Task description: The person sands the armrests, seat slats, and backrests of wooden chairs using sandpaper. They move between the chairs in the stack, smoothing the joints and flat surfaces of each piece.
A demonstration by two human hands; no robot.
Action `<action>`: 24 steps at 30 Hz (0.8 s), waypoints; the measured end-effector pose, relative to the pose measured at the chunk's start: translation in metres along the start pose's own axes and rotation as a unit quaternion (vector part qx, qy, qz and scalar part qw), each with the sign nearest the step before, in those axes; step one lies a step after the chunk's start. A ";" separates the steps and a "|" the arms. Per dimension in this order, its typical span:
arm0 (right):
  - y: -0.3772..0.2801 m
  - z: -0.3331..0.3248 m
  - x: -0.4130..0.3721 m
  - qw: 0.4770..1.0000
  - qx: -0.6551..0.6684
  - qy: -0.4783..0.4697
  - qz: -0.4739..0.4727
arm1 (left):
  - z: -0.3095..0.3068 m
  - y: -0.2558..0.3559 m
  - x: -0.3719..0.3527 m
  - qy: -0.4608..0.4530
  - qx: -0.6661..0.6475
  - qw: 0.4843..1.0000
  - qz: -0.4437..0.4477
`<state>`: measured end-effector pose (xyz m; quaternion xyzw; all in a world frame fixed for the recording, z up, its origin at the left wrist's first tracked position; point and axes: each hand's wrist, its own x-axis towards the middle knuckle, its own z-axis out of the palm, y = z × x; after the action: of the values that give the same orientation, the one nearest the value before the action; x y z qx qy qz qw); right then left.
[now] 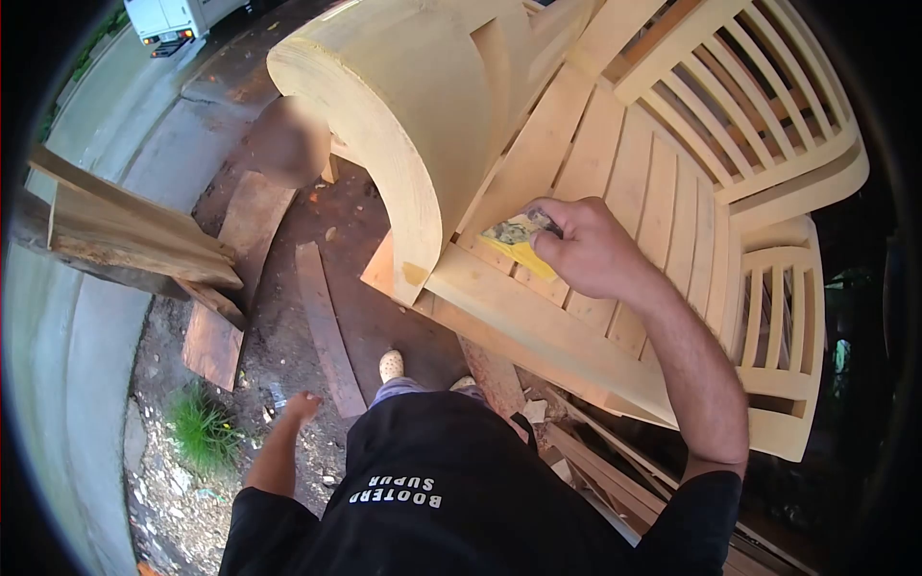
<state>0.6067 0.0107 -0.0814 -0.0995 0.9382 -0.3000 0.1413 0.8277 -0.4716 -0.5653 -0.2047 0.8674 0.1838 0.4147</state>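
Observation:
My right hand (595,248) is closed around a yellow putty spreader (523,252), its face smeared grey and dark. Hand and spreader are over the slatted seat (615,182) of a pale, unpainted wooden bench, near its front rail (538,322). To the left of them rises the bench's broad curved end piece (384,134). A darker yellowish patch (415,274) marks the lower tip of that curve. My left hand (305,408) hangs low at my side, away from the bench; its fingers are too small and blurred to make out.
Slatted backrests (740,96) stand at the right. Rough boards (144,235) lean at the left, and a long plank (328,326) lies on the ground by my feet. Wood strips (615,480) are stacked beneath the bench. A grass tuft (202,427) and a white vehicle (178,21) are farther left.

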 end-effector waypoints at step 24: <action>-0.016 0.040 -0.035 0.963 -0.134 0.140 -0.185 | -0.028 0.014 0.070 -0.010 -0.078 0.995 0.059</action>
<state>0.6539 -0.0139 -0.0957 -0.2464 0.9454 -0.2037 -0.0640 0.7627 -0.4869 -0.6025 -0.1832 0.8567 0.2771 0.3946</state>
